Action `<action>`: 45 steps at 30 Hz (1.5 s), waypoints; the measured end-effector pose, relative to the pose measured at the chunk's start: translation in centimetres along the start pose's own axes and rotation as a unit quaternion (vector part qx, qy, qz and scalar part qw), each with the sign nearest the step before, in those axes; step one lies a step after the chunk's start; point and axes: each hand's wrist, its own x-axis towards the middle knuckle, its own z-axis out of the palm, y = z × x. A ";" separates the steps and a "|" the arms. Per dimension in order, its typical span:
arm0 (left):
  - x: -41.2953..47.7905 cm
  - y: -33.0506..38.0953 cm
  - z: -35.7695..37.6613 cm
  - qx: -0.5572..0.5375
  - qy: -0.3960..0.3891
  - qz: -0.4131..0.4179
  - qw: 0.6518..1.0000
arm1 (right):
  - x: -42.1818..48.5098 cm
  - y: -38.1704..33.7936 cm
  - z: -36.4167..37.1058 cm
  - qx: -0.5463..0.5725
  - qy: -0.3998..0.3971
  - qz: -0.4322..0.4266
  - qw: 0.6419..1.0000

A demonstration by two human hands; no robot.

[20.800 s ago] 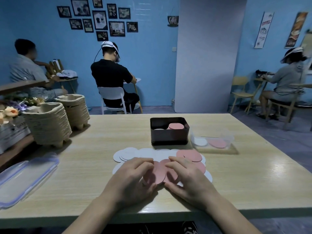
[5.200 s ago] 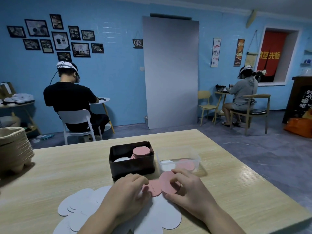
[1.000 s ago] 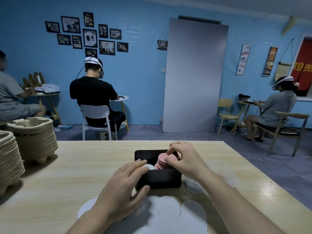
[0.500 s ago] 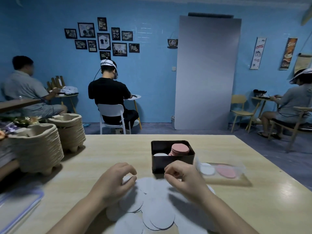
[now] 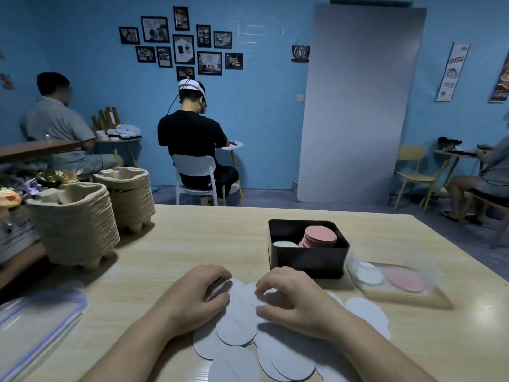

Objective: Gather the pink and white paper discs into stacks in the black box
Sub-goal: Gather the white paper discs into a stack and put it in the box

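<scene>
A black box [image 5: 308, 260] stands on the wooden table. Inside it a stack of pink discs [image 5: 320, 236] rises on the right and a low white stack [image 5: 284, 244] lies on the left. Several loose white discs [image 5: 237, 323] are spread overlapping on the table in front of me. My left hand [image 5: 197, 296] rests curled on their left part, fingertips on the paper. My right hand [image 5: 294, 300] lies on their right part, thumb and fingers pinching at the edge of a white disc. No loose pink discs show on the table.
A clear plastic container [image 5: 394, 279] with a white and a pink disc lies right of the box. Two stacks of pulp trays [image 5: 74, 224] stand at the left. A clear lid [image 5: 33, 321] lies at the near left. Other people sit at tables behind.
Both hands have drawn closer together over the white discs, and the right hand's fingers now pinch at one. The view has dropped slightly.
</scene>
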 end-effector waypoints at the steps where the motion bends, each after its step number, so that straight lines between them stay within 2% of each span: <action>1: 0.1 0.0 0.0 -0.004 0.004 0.001 1.000 | 0.1 -0.3 0.3 0.001 -0.021 -0.013 1.000; 5: 0.1 0.2 0.0 -0.017 0.012 -0.005 1.000 | 0.2 -1.4 1.4 0.007 -0.084 -0.032 0.996; 9: 0.1 0.1 0.1 -0.018 0.010 -0.006 1.000 | 0.0 -1.8 1.5 0.003 -0.100 -0.044 0.994; 19: -0.1 0.7 -0.3 -0.019 -0.014 -0.023 0.999 | -0.7 -2.0 1.4 -0.011 -0.036 -0.037 0.999; 29: -0.2 0.1 -0.4 -0.039 -0.055 -0.045 0.997 | -1.7 -0.4 0.4 -0.080 0.009 0.019 0.997; 36: -0.8 0.2 -0.8 -0.053 -0.031 -0.029 0.998 | -1.8 0.0 0.3 -0.035 0.035 0.033 0.998; 45: -1.7 -0.4 -1.3 -0.046 0.000 -0.039 0.998 | -2.1 0.2 0.0 -0.043 0.054 0.051 0.996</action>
